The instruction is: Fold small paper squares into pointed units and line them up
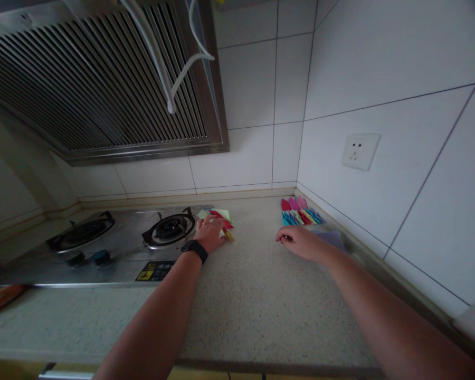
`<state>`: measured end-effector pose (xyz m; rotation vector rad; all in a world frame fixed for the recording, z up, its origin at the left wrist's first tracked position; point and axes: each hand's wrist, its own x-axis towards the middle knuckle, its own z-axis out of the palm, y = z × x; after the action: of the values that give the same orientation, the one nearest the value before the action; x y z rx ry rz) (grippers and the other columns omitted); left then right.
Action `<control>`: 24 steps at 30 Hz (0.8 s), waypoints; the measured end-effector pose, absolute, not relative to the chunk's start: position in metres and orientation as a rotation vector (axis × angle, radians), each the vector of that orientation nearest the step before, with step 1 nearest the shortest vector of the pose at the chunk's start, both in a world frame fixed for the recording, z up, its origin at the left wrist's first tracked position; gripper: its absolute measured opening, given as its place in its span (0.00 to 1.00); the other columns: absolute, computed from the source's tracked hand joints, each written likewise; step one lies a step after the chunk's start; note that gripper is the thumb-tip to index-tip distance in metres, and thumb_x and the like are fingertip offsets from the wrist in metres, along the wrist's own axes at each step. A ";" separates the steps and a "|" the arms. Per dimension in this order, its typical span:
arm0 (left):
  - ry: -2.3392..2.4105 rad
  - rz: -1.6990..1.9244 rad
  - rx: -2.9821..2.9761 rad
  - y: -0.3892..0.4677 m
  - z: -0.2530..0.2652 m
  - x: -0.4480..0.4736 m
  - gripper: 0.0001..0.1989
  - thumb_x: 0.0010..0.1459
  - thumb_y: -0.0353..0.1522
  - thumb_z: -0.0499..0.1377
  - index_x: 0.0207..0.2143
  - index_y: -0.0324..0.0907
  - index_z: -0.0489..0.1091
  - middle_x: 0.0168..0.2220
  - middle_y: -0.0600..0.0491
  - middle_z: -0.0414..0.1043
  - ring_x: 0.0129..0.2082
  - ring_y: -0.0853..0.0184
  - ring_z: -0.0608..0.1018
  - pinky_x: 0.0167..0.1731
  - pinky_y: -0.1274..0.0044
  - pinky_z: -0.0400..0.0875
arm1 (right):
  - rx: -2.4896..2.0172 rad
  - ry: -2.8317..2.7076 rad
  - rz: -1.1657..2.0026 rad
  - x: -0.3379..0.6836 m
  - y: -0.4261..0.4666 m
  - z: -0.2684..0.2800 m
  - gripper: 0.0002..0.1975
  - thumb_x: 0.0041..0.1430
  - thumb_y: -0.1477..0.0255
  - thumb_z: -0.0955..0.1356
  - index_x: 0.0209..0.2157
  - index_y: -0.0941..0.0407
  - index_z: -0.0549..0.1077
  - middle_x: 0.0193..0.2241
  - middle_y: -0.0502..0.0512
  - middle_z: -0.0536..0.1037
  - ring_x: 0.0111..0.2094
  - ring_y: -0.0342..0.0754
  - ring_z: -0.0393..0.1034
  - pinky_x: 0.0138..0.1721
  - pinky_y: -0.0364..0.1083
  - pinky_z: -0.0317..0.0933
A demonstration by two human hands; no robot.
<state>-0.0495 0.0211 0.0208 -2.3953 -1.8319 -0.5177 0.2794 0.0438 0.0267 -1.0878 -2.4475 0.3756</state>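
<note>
Pile of coloured pieces (226, 215), paper-like: on the counter just right of the nearer burner, pale green, red and yellow showing, partly covered by the hand

Left hand (210, 234): palm down over the pile, fingers bent and slightly parted; whether they pinch a piece or merely press on the pile, cannot tell. The spread suggests a light hold that keeps loose pieces from sliding. A dark watch (195, 250) circles the wrist

Right hand (298, 241): well apart from the left, low over the counter, fingers curled inward with the thumb close by; nothing visible in them, though a small item could be hidden. Probably placed there to be within easy reach of the group behind it

Group of folded pieces (301, 217): just beyond the right hand, near the wall corner, lined up in two rows, pink and red behind, mixed colours in front; the rows look meant to keep pieces countable and out of the way

Pale purple flat item (332, 239): beside the right wrist, partly hidden by it

Counter (245, 301): speckled, bare between the hands, likely left so as working room

Gas stove (126, 253): to the left, under the range hood (122, 79)
</note>
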 end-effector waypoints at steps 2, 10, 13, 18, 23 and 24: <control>-1.738 -0.570 -2.412 0.021 0.020 -0.047 0.11 0.50 0.32 0.61 0.39 0.47 0.71 0.51 0.53 0.71 0.58 0.54 0.60 0.56 0.59 0.46 | -1.082 -2.443 0.374 0.280 0.043 0.027 0.12 0.56 0.78 0.62 0.35 0.55 0.77 0.35 0.53 0.79 0.35 0.47 0.72 0.38 0.44 0.62; -1.603 -0.634 -2.511 0.023 0.013 -0.040 0.08 0.51 0.31 0.61 0.36 0.43 0.71 0.39 0.51 0.75 0.45 0.59 0.72 0.50 0.66 0.56 | -1.035 -2.420 0.364 0.284 0.043 0.027 0.12 0.56 0.78 0.62 0.34 0.54 0.77 0.33 0.53 0.79 0.34 0.47 0.72 0.36 0.44 0.61; -1.550 -0.666 -2.558 0.019 0.013 -0.035 0.09 0.51 0.32 0.61 0.37 0.44 0.71 0.37 0.52 0.75 0.42 0.61 0.73 0.48 0.67 0.59 | -1.031 -2.409 0.389 0.282 0.042 0.025 0.12 0.56 0.78 0.62 0.34 0.54 0.77 0.33 0.53 0.79 0.34 0.47 0.72 0.36 0.44 0.61; -1.404 -0.805 -2.598 0.007 0.020 -0.021 0.07 0.53 0.31 0.61 0.36 0.44 0.71 0.36 0.53 0.75 0.42 0.62 0.73 0.48 0.68 0.59 | -0.968 -2.392 0.435 0.267 0.036 0.020 0.11 0.57 0.77 0.63 0.39 0.55 0.75 0.33 0.53 0.77 0.32 0.44 0.70 0.34 0.43 0.60; -1.319 -0.956 -2.694 -0.001 0.020 0.000 0.07 0.52 0.30 0.61 0.36 0.44 0.71 0.34 0.54 0.75 0.38 0.64 0.74 0.46 0.70 0.62 | -0.918 -2.358 0.530 0.252 0.026 0.016 0.14 0.55 0.73 0.68 0.45 0.55 0.72 0.34 0.53 0.76 0.31 0.43 0.69 0.33 0.42 0.61; -1.322 -1.004 -2.718 -0.002 0.019 0.004 0.07 0.52 0.30 0.61 0.36 0.43 0.71 0.35 0.54 0.75 0.38 0.65 0.74 0.45 0.71 0.63 | -0.917 -2.369 0.556 0.251 0.025 0.016 0.14 0.54 0.72 0.69 0.44 0.55 0.72 0.34 0.53 0.76 0.31 0.44 0.69 0.32 0.42 0.62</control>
<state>0.0040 -0.0020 0.0193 -2.7178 -1.3218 -1.0035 0.2506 0.0251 0.0163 -0.9170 -2.3694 0.5562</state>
